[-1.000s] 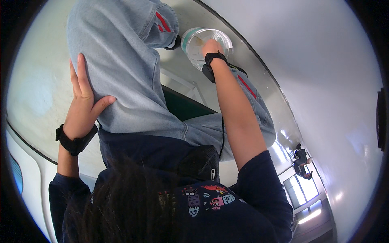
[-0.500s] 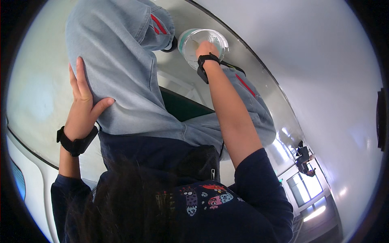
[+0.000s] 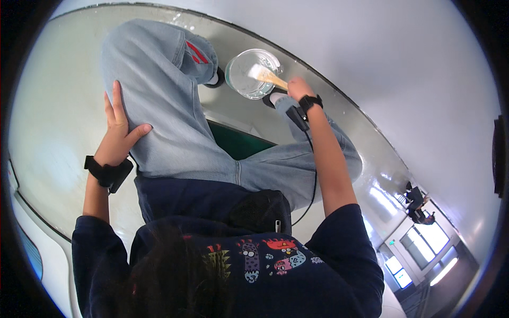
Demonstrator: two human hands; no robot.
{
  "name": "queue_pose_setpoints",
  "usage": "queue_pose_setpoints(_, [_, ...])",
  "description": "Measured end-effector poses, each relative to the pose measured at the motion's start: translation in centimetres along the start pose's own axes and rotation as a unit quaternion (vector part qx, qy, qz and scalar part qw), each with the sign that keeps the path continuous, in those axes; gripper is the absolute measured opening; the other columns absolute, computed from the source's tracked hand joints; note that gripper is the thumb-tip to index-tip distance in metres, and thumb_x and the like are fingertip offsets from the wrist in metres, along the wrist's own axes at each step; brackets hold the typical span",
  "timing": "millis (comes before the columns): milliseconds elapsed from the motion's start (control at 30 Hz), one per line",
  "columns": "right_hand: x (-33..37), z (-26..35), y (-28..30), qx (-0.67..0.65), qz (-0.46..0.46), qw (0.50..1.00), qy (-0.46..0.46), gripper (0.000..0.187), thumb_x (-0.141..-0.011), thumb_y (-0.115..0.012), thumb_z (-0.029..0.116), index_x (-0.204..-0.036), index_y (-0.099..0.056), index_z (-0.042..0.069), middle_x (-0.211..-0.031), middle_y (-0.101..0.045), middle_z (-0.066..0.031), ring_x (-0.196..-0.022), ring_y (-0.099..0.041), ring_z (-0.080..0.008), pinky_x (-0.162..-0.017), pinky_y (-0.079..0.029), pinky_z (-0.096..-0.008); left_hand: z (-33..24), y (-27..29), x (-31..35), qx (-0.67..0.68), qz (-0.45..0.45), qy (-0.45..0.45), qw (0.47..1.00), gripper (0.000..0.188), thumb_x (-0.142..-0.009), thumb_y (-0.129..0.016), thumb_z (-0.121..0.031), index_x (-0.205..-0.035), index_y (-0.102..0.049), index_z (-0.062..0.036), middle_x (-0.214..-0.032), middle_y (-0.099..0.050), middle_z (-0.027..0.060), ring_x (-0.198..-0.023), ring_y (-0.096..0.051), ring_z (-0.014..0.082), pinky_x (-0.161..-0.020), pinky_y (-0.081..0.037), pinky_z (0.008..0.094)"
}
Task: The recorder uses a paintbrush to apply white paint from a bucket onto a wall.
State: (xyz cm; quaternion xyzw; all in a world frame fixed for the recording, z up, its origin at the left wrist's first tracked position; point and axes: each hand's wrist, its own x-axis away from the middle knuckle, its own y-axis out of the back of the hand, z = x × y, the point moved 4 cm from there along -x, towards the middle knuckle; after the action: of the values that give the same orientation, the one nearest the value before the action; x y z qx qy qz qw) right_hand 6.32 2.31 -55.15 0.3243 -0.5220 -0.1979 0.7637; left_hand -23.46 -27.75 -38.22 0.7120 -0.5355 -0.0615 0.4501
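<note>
A flat brush (image 3: 268, 78) with a pale wooden handle and white bristles is gripped in my right hand (image 3: 300, 88). Its bristles are over a clear round bucket (image 3: 231, 79) between my feet; whether they touch what is inside, I cannot tell. Something pale or clear shows in the bucket. My left hand (image 3: 120, 139) lies flat on my left thigh, thumb and fingers spread, holding nothing. Black straps circle both wrists, and a cable runs from the right one.
I sit on a dark green seat (image 3: 238, 139) with knees apart. A smooth white wall (image 3: 382, 69) rises ahead and to the right, meeting the glossy floor (image 3: 58, 95) along a dark edge. Another person (image 3: 416, 203) is far off at right, near bright windows.
My right hand has come up out of the bucket and moved right and nearer, bringing the brush into sight. My left hand stays on the thigh.
</note>
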Motion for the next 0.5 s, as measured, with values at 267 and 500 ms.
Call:
queue_pose_setpoints(267, [7.7,-2.8,1.0,-0.147,-0.036,0.988,0.02,0.045,-0.068,-0.055,0.043,-0.064,-0.055,-0.002,-0.055,-0.051,-0.0131,-0.05,-0.048,-0.0208,-0.049,-0.037,-0.0328,0.2,-0.1,0.6,0.02,0.001,0.029,0.999,0.098,-0.066,-0.066,-0.022,-0.129,0.008,-0.0137,-0.127,0.01,0.0328,-0.122,0.002,0.0414,-0.098,-0.016,0.0432])
queue_pose_setpoints(500, [9.5,-3.5,-2.5,-0.286,0.033,0.956,0.059,0.036,-0.074,-0.057,0.041,-0.065,-0.052,0.007,-0.051,-0.037,0.0054,-0.044,-0.029,-0.0048,-0.039,-0.023,-0.0216,0.4,-0.5,0.7,0.062,-0.007,0.009,0.998,0.104,-0.062,-0.069,-0.023,-0.129,0.011,-0.0121,-0.131,0.008,0.0254,-0.123,0.006,0.0364,-0.099,-0.008,0.0438])
